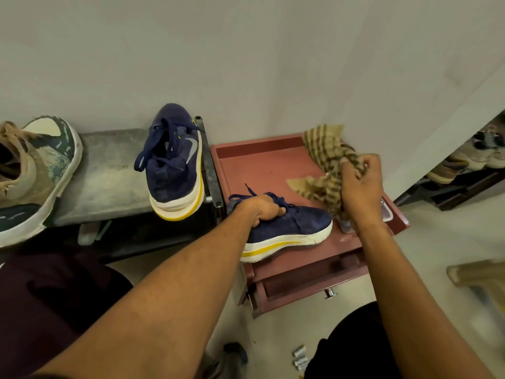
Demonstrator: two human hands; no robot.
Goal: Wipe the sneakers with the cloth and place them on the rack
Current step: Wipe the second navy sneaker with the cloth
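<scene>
Left hand was curled over the collar and laces of a navy sneaker, gripping it and pinning it to the reddish tabletop at centre-right of the frame. The shoe lay with its white-and-yellow sole towards the lower edge and its toe pointing right. Right hand, just above and right of the toe, was closed on a bunched brown-checked cloth. Loose ends of the cloth stuck up towards the wall and hung down beside the toe, though I couldn't tell whether any of it touched the shoe.

To my eye this was the wiping step for the second shoe of the pair. Its mate already stood on the grey rack at centre-left, heel outward and hanging slightly over the front edge. The next move would seem to call for bringing the cloth down onto the toe and along the pale sole, while the left hand kept the shoe from sliding. After that it would be a lift across to the bare stretch of rack left of the mate.

A tan-and-green shoe sat at the far left of the rack, and more shoes rested on a dark shelf at the right edge.

As for markings, the racked sneaker carried a grey swoosh on its side, with no word beside it that I could make out. Small packets on the floor at lower centre bore print too blurred to read.
</scene>
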